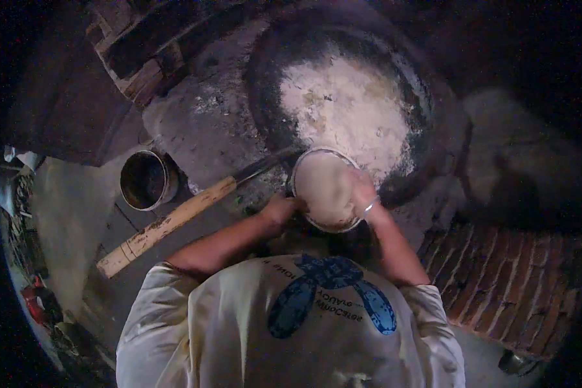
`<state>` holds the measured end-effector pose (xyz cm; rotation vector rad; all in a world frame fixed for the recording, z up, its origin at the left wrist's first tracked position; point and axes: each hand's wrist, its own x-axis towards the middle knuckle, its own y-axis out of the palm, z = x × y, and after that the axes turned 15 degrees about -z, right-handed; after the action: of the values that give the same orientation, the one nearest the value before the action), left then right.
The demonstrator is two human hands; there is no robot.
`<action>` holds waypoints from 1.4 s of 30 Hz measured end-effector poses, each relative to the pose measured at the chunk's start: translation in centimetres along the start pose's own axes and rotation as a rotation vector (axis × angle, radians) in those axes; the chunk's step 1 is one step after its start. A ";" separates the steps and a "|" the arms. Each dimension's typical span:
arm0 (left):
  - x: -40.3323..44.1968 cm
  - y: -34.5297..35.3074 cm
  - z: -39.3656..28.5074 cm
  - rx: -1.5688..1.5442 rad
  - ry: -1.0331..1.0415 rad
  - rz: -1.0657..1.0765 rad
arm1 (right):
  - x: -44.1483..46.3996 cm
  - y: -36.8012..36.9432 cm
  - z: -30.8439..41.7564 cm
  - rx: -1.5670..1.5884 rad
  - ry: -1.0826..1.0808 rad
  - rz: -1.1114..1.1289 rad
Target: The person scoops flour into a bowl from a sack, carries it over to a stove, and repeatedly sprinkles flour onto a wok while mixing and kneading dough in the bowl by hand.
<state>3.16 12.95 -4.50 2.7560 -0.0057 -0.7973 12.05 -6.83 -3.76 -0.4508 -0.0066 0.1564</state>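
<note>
A round bucket (pixel 323 227) full of a pale, powdery or grainy material (pixel 323 187) is in front of my body. My left hand (pixel 282 209) is closed at the bucket's left rim, its fingertips partly hidden in shadow. On the other side, my right hand (pixel 363 187), with a silvery bangle at the wrist, reaches over the right rim. Its fingers are blurred against the pale material, so their pose is unclear. Beyond the bucket, a wide dark pan (pixel 265 97) holds a large spread of similar pale material (pixel 343 110).
A long tool with a thick wooden handle (pixel 174 220) slants from lower left toward the pan's edge. Left of it stands a dark-lined bucket (pixel 163 184). Bricks (pixel 145 81) lie at upper left, and a brick surface (pixel 511 284) is at lower right.
</note>
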 end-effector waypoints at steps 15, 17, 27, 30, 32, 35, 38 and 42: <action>-2.2 -0.8 -0.3 -0.248 -0.078 -0.170 | 1.4 -2.3 1.9 0.946 0.736 -0.098; -1.9 -0.5 0.0 -0.133 -0.233 -0.227 | 1.0 -2.0 6.5 1.082 0.784 -0.282; -0.6 0.9 0.3 -0.174 -0.363 -0.180 | 5.5 -9.1 1.8 0.492 0.542 -0.382; -0.3 1.6 1.0 -0.403 -0.281 -0.170 | 3.2 -6.7 1.0 -0.327 0.021 -0.180; -0.3 1.7 0.4 -0.311 -0.208 -0.151 | 1.0 -4.2 2.1 -0.596 -0.160 0.120; -0.4 2.3 -1.5 -0.294 -0.360 -0.150 | -1.7 -1.5 0.9 -0.577 -0.196 0.435; -0.2 2.4 -2.2 -0.112 -0.363 -0.067 | -2.6 0.7 3.1 -0.563 -0.332 0.485; -0.5 2.5 -3.0 -0.233 -0.260 -0.008 | -2.3 2.6 -0.4 -0.544 -0.141 0.514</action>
<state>4.48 11.36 -1.21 2.4213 0.0436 -1.0798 9.40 -5.04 -5.18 -0.9803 -0.0731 0.7020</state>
